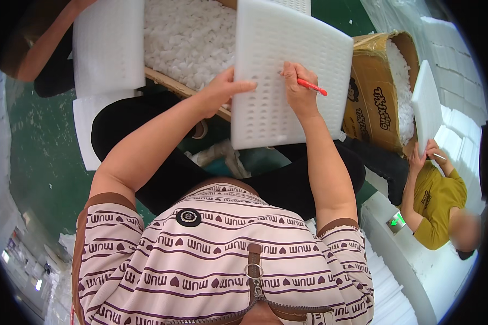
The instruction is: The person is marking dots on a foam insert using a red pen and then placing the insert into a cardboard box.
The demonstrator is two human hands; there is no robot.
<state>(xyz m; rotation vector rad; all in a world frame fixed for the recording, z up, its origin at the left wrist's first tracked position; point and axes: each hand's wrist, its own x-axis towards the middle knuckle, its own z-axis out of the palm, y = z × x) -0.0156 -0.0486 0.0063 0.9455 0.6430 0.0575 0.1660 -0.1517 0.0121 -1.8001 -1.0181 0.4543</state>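
Note:
A white foam sheet, pitted with rows of small hollows, is held up tilted in front of me. My left hand grips its left edge, the thumb lying over the face and the other fingers behind it, mostly hidden. Pinched in my right hand is a red pen-like tool, its tip end against the middle of the sheet. Some of the hollows near that hand are covered by it.
Behind the sheet, white foam scraps fill a cardboard box. Another cardboard box of scraps stands right. More foam sheets are at left, beside another person's arm. A co-worker in mustard holds a white sheet.

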